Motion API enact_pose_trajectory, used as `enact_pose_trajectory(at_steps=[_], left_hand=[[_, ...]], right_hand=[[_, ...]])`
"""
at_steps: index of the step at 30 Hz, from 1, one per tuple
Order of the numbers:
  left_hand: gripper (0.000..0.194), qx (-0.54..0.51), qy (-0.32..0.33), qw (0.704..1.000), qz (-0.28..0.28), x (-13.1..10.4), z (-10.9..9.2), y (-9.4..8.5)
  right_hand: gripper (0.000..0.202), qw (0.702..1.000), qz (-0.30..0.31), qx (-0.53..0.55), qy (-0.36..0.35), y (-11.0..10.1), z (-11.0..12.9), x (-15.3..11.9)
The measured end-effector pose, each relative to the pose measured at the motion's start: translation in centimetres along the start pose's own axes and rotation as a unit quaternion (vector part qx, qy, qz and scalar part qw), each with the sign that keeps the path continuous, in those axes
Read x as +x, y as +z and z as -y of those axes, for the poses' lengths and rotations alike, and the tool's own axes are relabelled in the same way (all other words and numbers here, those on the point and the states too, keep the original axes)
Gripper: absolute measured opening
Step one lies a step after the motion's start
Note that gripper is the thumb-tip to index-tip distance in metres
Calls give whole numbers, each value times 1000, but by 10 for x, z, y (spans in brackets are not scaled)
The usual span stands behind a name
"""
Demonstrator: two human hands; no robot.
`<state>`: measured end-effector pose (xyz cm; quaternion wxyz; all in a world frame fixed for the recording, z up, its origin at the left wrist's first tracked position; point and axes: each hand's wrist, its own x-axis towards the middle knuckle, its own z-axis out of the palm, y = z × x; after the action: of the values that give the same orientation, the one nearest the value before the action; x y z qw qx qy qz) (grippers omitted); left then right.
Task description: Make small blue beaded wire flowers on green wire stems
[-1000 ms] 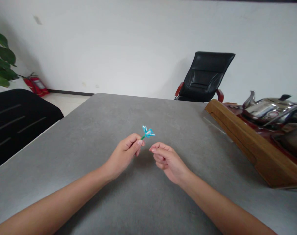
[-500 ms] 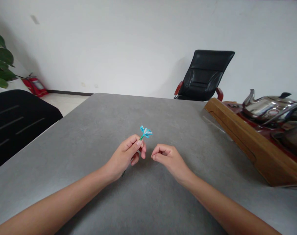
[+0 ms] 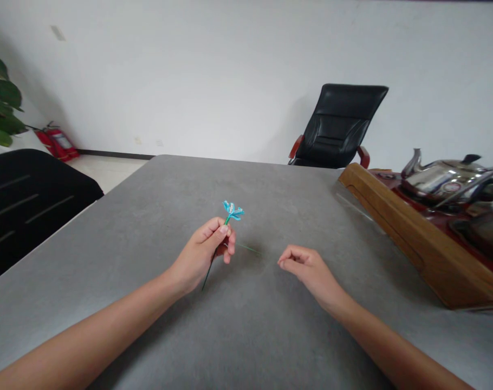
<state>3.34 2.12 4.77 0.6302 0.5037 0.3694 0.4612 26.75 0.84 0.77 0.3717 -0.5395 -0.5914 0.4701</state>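
Note:
My left hand [image 3: 208, 246] is closed in a pinch on the green stem of a small blue craft flower [image 3: 233, 210], just under the bloom. White bead-like lines run along its petals. Below the hand, the dark lower end of the stem [image 3: 207, 276] sticks out toward me. From my left fingers a thin green thread [image 3: 248, 248] runs rightward, straight toward the pinched fingertips of my right hand [image 3: 305, 266]. Its last stretch is too faint to see. My right hand stays closed, thumb against forefinger, apart from the flower and above the grey table [image 3: 246, 336].
At the right a wooden tea tray [image 3: 393, 227] carries a steel kettle [image 3: 445, 179]. A black office chair [image 3: 339, 127] stands beyond the table, another dark chair [image 3: 35, 200] at the left. A red fire extinguisher [image 3: 59, 142] and a leafy plant [image 3: 2, 97] are farther left.
My right hand has moved right and slightly down, away from my left. The thread now shows between them. My left hand and the flower have shifted a little left and up, uncovering more stem.

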Motion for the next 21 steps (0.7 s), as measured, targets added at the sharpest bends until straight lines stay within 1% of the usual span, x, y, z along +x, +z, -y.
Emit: enact_pose_trajectory(at_steps=[4,7,9,11,12,13,14,15,16,17,18,19,20,21], left_hand=[[23,5,-5,1000,-1,0,-1,1],[23,5,-3,1000,-4,0,-3,1],[23,5,0,1000,-4,0,-4,1],[22,6,4,1000,1,0,-4,1],[22,7,7,1000,4,-1,-4,1],[22,10,9,1000,8,-1,-4,1],[22,13,10,1000,11,-1,-3,2],[23,18,10,1000,13,-1,-2,2],[23,24,9,1000,16,-1,-2,2],[23,32,8,999,19,-2,-1,3],[23,40,7,999,21,-2,0,4],[24,50,7,998,23,-2,1,4],[24,59,9,998,24,-3,1,4],[24,71,15,997,25,-3,2,4]], right_hand=[[15,994,-54,-98,-6,-30,-13,-2],[17,977,-108,-186,6,-54,-22,-1],[19,952,-152,-266,16,-67,-23,0],[24,910,-201,-361,18,-73,-17,1],[28,891,-220,-397,7,-73,-12,1],[32,879,-231,-417,-16,-70,-6,2],[33,880,-229,-414,-51,-65,1,2],[30,893,-210,-384,-102,-57,9,3],[18,915,-179,-329,-150,-46,17,4],[9,939,-148,-263,-164,-33,24,5],[20,963,-118,-188,-150,-17,31,7],[28,984,-67,-103,-131,-1,37,9],[34,993,-4,-18,-117,16,42,11],[37,992,45,59,-106,33,45,13]])
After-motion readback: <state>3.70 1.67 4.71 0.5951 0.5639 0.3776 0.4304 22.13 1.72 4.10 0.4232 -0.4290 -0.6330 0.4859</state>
